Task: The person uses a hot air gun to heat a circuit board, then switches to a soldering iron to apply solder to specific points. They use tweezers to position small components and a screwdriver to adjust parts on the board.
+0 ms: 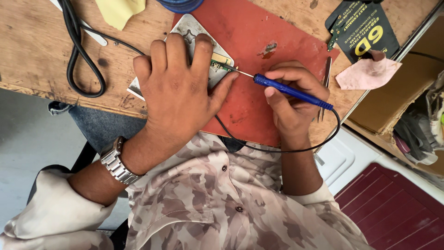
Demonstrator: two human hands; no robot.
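At frame centre, the left hand [178, 92] is pressing flat, fingers spread, on a metal plate [192, 28] over the red mat [259, 41]. The right hand [291, 99] is pinching a blue iron [291, 91], its tip touching a small board [221, 65].

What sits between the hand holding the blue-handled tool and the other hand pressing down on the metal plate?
In the head view, only the blue-handled soldering iron's thin metal tip spans bare red mat, from right hand toward left hand.
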